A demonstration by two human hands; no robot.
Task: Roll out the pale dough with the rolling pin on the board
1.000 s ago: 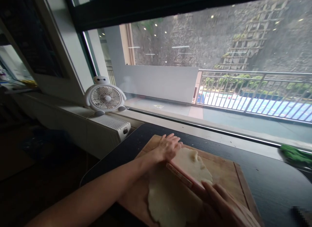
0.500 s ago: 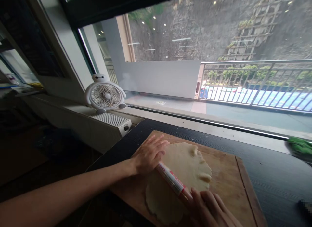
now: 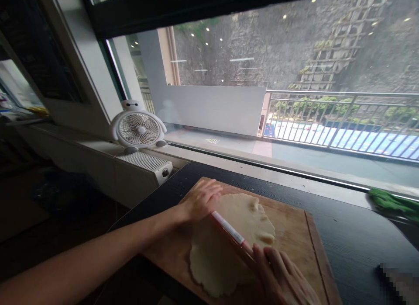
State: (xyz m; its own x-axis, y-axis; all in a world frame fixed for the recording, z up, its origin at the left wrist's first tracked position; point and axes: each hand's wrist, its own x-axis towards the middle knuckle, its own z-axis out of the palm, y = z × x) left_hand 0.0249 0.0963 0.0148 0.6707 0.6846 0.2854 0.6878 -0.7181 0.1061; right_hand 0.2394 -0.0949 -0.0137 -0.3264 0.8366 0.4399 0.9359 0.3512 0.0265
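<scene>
A wooden rolling pin (image 3: pixel 228 227) with a red and white printed label lies slantwise across a flat, pale sheet of dough (image 3: pixel 244 213). My left hand (image 3: pixel 201 200) rests over its far end, which is hidden under the palm, fingers reaching forward. At the near end, my right hand (image 3: pixel 278 272) is bent over the pin, thumb side against it. The dough has an uneven outline, with a few folded or raised bits on its right edge. Beneath it is a wooden board (image 3: pixel 291 228).
The board sits on a black table (image 3: pixel 343 235) against a window ledge. A white fan (image 3: pixel 140 128) stands on a ledge unit at the left. Green cloth (image 3: pixel 393 204) lies at the right, and a dark, pixelated object (image 3: pixel 397 281) is near the right front edge.
The rolling pin has turned about its length, so its label shows differently. Both hands stay at its ends; the left fingers look less spread. The whole view has shifted slightly.
</scene>
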